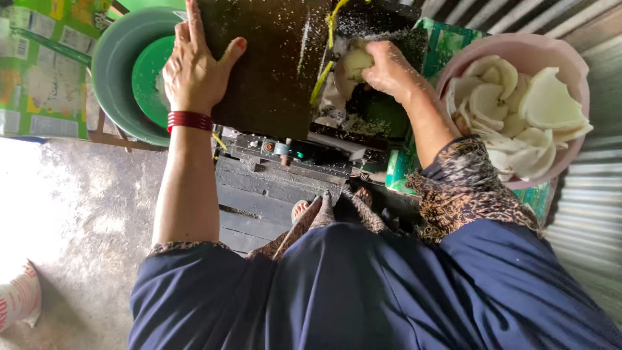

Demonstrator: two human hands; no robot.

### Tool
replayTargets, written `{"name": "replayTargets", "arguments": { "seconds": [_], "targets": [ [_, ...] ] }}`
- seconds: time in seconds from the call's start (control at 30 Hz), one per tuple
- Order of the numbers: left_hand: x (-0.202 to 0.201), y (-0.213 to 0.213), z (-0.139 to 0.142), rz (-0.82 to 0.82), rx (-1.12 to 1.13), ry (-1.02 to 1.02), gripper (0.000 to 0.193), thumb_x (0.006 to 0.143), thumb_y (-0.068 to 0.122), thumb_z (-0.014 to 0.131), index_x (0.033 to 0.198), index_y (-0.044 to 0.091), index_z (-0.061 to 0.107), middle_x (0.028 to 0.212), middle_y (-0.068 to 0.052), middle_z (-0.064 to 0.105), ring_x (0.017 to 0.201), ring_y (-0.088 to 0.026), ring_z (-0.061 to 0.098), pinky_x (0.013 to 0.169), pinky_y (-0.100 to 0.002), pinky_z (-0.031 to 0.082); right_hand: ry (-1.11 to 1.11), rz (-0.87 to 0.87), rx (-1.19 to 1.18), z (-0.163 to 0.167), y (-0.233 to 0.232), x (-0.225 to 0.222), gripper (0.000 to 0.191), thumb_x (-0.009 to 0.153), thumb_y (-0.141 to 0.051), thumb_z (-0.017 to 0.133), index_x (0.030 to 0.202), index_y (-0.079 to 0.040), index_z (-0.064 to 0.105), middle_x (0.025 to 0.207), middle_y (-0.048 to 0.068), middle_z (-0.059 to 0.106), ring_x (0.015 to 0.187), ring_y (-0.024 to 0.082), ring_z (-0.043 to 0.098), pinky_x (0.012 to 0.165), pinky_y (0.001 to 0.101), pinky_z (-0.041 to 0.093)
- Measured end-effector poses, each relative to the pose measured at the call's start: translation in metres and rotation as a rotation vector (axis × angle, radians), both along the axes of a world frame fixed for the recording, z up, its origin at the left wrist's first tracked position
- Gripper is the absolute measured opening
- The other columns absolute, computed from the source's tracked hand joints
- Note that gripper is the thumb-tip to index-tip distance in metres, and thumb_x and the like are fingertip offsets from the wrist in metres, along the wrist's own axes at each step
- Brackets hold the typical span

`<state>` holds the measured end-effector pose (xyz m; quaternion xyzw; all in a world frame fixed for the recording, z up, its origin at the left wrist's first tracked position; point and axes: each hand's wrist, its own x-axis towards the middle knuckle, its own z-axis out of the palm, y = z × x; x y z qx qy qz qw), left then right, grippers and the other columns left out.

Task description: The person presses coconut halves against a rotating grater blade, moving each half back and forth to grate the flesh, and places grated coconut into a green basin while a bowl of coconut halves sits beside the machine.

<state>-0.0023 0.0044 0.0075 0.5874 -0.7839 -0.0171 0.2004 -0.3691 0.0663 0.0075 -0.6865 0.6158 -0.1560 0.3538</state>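
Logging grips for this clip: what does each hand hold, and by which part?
Right hand grips a white coconut piece by its outer end. Left hand holds nothing; it lies flat on the dark machine cover.

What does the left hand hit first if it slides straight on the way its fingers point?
Probably nothing soon: the left hand lies flat on the dark machine cover, fingers pointing past the frame's top edge. The round green plastic basin sits beside it.
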Motion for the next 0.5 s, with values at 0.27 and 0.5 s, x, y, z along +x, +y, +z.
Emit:
{"name": "replayTargets", "arguments": {
  "seconds": [0.27, 0.5],
  "targets": [
    [-0.002, 0.0, 0.003, 0.008, 0.008, -0.016, 0.103, 0.104, 0.072, 0.067, 0.167, 0.007, 0.017, 0.138, -0.022, 0.058, 0.114, -0.042, 0.064, 0.086, -0.049, 0.054, 0.818, 0.279, -0.093, -0.005, -0.025, 0.01, 0.013, 0.082, -0.002, 0.066, 0.082, 0.004, 0.078, 0.138, 0.036, 0.047, 0.122, 0.048, 0.048, 0.113, 0.0509, 0.037],
    [-0.003, -0.002, -0.002, 0.004, 0.025, 0.006, 0.105, 0.104, 0.072, 0.069, 0.166, 0.006, 0.015, 0.14, -0.023, 0.056, 0.12, -0.041, 0.063, 0.092, -0.049, 0.053, 0.898, 0.396, 0.233, -0.018, -0.023, 0.02, 0.032, 0.103, -0.008, 0.046, 0.101, 0.006, 0.075, 0.12, 0.026, 0.069, 0.116, 0.033, 0.066, 0.118, 0.0509, 0.041]
  ]
}}
